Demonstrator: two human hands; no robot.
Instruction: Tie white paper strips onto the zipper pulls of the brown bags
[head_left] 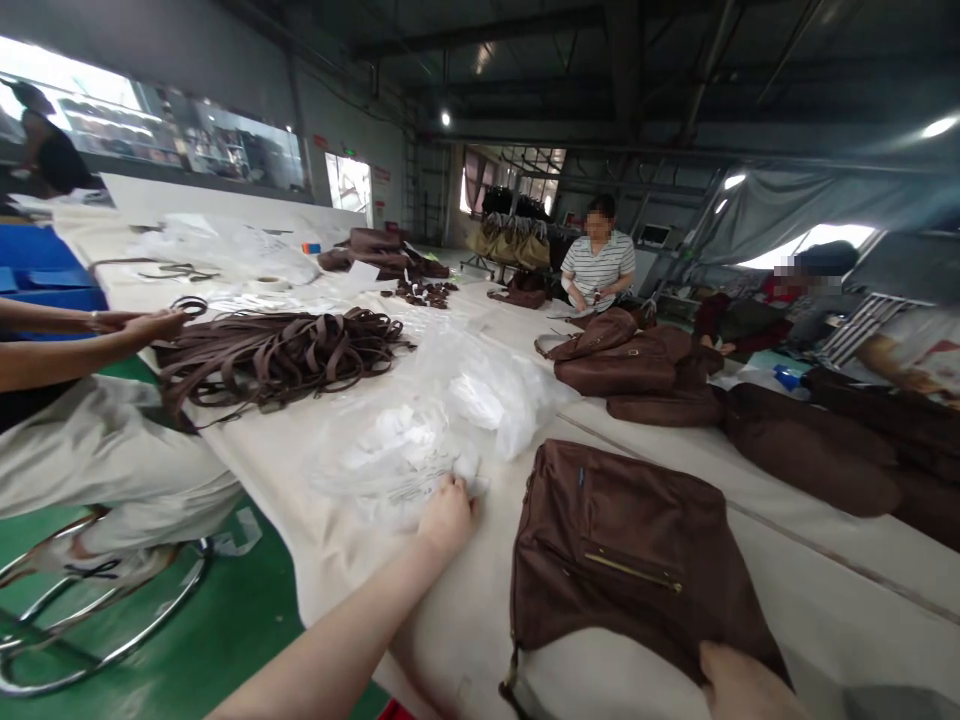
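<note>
A brown handbag (622, 550) lies flat on the cloth-covered table in front of me, its brass zipper facing up. My right hand (746, 685) grips the bag's lower right edge, and the frame's bottom cuts that hand off. Ahead of my left arm, my left hand (448, 515) has its fingers curled together at the near edge of a clear plastic bag (390, 450). White slips or tags show through this plastic. Another clear bag with white contents (495, 395) sits just behind it. A strap end with a metal clip (512, 670) hangs from the handbag's lower left corner.
Brown straps (285, 355) are heaped at left, where a seated person's hands (154, 325) hold a dark loop. More brown bags (637, 365) lie along the right. Two people work farther back. A metal-ringed stool (112, 650) stands on the green floor.
</note>
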